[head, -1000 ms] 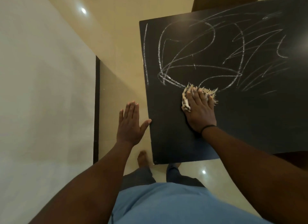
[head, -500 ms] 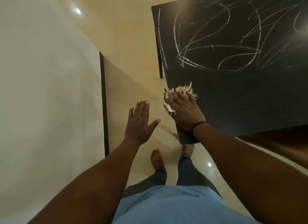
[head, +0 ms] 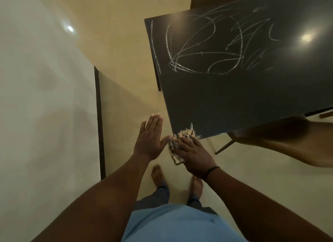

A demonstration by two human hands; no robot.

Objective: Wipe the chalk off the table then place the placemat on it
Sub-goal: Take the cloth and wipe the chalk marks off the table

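A black table [head: 234, 101] fills the upper right, with white chalk scribbles [head: 207, 49] across its far half. My right hand [head: 192, 153] lies flat on a fringed striped cloth [head: 175, 156], holding it just past the table's near left corner. The cloth's fringe [head: 188, 132] still overlaps that corner. My left hand [head: 149, 141] is flat with fingers together beside the table's left edge, its thumb touching the cloth. No placemat is in view.
A pale wall [head: 45, 97] with a dark skirting strip [head: 100, 124] runs along the left. A brown chair seat [head: 281, 144] sits under the table's near edge at right. My bare feet [head: 156, 173] stand on the glossy cream floor.
My right hand has slid the cloth toward me across the near part of the table and off its near left corner. My left hand stayed beside the edge.
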